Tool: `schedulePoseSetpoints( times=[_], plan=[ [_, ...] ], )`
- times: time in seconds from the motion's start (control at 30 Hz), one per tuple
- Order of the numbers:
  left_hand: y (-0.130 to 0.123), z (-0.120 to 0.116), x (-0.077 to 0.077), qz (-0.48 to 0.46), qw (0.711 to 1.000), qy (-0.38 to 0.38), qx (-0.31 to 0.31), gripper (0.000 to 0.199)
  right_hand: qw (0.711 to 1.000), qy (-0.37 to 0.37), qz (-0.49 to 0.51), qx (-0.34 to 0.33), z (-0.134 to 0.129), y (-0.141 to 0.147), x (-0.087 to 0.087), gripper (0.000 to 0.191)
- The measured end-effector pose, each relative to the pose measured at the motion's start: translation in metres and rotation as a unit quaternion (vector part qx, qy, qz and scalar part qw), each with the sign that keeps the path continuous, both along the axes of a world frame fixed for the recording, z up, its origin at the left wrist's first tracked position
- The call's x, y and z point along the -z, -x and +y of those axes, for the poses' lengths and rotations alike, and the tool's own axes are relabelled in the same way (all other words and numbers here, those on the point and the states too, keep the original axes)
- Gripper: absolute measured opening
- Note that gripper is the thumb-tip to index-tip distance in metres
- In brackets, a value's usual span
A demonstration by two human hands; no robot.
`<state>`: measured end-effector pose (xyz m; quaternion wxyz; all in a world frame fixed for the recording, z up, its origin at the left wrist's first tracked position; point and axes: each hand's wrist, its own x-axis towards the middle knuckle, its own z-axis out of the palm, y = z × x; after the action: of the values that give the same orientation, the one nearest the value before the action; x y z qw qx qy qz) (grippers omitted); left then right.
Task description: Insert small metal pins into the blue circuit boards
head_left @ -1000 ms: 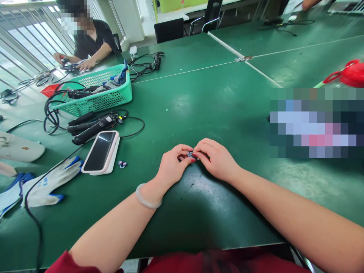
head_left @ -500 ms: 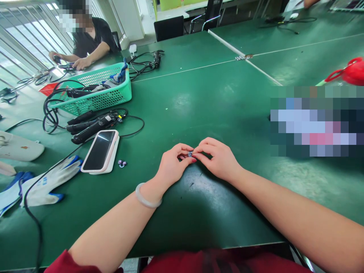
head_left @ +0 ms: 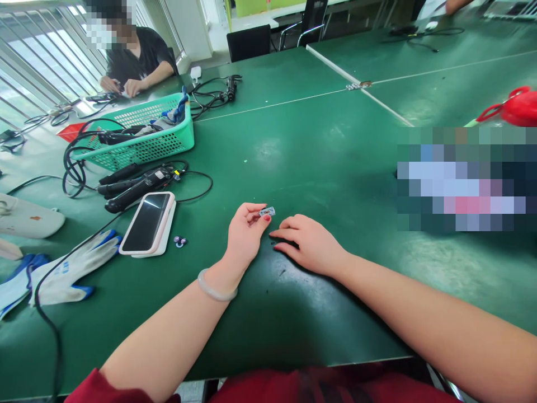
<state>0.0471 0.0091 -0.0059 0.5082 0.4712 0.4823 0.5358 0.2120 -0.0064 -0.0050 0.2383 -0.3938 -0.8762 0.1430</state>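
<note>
My left hand (head_left: 246, 232) pinches a small silvery-blue rectangular piece (head_left: 267, 211) between thumb and fingers, just above the green table. The exact kind of this piece is too small to make out. To its right, my right hand (head_left: 308, 240) rests on the table with thumb and forefinger apart. A tiny dark bit (head_left: 273, 243) lies by those fingertips. A smartphone (head_left: 145, 223) in a pink case rests on a white object left of my hands. Small shiny purple beads (head_left: 180, 241) sit beside the phone.
A green plastic basket (head_left: 140, 154) holds cables and gloves at the back left. Black handled tools (head_left: 136, 187) with cords lie before it. White-and-blue work gloves (head_left: 78, 268) are at the left. A red object (head_left: 522, 106) stands far right; across the table sits a person (head_left: 146, 53).
My hands have come apart. The left hand keeps the small piece and has shifted left and slightly up; the right hand has dropped to the table with its fingers parted.
</note>
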Motion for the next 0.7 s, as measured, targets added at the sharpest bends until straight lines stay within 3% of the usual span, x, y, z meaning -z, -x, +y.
schedulePoseSetpoints(
  times=[0.23,0.33,0.4,0.5,0.7],
  plan=[
    [-0.004,0.0,0.0,0.038,0.999,0.005,-0.012,0.022,1.0,-0.004,-0.025,-0.015,0.0,0.005,0.002,0.02],
    [-0.004,-0.001,-0.004,0.025,1.0,0.007,-0.007,0.025,0.992,0.058,0.092,0.057,0.0,0.001,-0.004,0.017],
    [-0.005,-0.003,-0.005,0.017,1.0,0.002,0.004,0.026,0.964,0.122,0.205,0.117,0.001,-0.002,-0.007,0.016],
    [-0.005,-0.006,-0.007,0.016,0.999,-0.006,0.036,0.026,0.921,0.18,0.309,0.156,0.001,-0.004,-0.01,0.018],
    [-0.006,-0.01,-0.009,-0.025,0.996,-0.014,0.084,0.031,0.941,0.078,0.303,0.127,0.001,-0.003,-0.013,0.012]
  ],
)
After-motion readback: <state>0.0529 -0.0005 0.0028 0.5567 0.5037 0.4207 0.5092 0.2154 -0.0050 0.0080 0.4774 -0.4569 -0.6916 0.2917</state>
